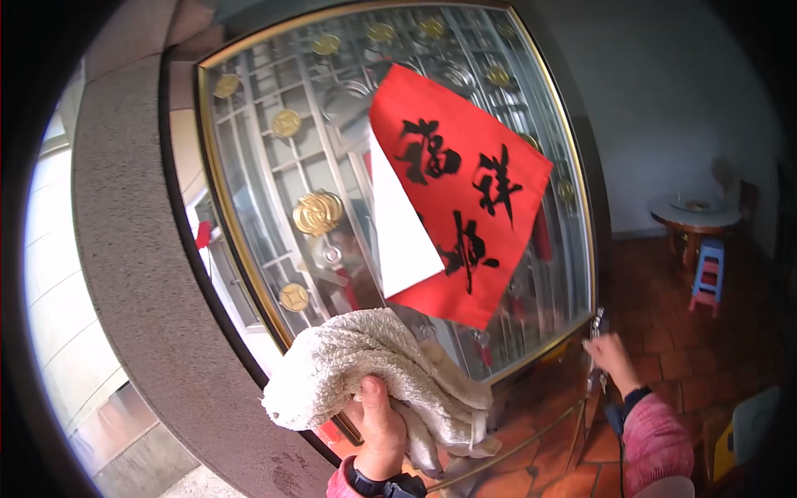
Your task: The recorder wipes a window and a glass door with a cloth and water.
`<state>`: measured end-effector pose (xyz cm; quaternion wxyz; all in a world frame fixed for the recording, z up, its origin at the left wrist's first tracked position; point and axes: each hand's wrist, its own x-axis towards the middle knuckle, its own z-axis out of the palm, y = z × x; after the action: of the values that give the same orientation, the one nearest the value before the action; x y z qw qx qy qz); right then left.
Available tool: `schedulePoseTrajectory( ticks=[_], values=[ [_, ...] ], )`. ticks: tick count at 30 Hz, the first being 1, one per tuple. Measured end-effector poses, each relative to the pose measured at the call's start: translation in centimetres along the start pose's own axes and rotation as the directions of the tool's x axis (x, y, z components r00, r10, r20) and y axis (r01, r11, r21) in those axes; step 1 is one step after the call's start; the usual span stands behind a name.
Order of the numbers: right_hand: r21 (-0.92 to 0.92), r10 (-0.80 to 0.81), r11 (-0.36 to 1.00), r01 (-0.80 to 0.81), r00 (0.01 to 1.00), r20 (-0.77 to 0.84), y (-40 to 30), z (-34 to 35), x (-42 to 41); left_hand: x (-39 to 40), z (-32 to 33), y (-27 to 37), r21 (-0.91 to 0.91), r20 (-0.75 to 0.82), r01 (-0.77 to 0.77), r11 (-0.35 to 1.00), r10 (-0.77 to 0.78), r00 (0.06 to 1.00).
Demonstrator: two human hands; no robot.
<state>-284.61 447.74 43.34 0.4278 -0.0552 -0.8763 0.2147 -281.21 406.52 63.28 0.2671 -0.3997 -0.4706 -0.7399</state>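
My left hand [380, 429] grips a cream terry towel [348, 367], bunched up with its folds hanging down to the right. Behind the towel is a door panel [274, 205] of glass and metal bars in a gold-coloured frame, with round gold ornaments. A red paper sheet [492, 131] with black brush characters is on the glass, set as a diamond, its left corner folded over and showing a white back. At the panel's lower right edge, my right hand [609, 356] is closed at the metal handle and lock [596, 373]; its exact hold is unclear.
A speckled stone door post [143, 249] stands at the left. Inside on the right are a round table [697, 215], a blue and pink plastic stool [708, 274] and reddish floor tiles [666, 367]. A yellow and grey-green object [747, 429] is at the lower right.
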Motion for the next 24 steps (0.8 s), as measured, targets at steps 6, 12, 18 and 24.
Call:
schedulePoseTrajectory(
  ticks=[6, 12, 18, 24],
  values=[
    [-0.055, -0.209, 0.976, 0.212, 0.977, 0.052, 3.7, 4.2, -4.0, 9.6, -3.3, 6.1, 0.306, 0.134, -0.388, 0.87, 0.364, 0.922],
    [-0.181, -0.149, 0.973, 0.139, 0.988, -0.039, 4.5, 6.0, -4.5, 28.5, -3.3, 13.5, 0.704, 0.596, -0.67, -0.236, 0.709, 0.376],
    [-0.221, -0.164, 0.967, 0.126, 0.973, -0.162, 4.9, 6.7, -6.5, 35.2, 3.9, 18.7, 0.629, 0.703, -0.018, -0.777, 0.56, 0.438],
    [-0.212, -0.081, 0.974, 0.082, 0.997, 0.014, 0.7, 1.9, -5.9, 44.5, 2.5, 17.5, 0.809, 0.377, 0.128, -0.573, 0.673, 0.636]
  ],
)
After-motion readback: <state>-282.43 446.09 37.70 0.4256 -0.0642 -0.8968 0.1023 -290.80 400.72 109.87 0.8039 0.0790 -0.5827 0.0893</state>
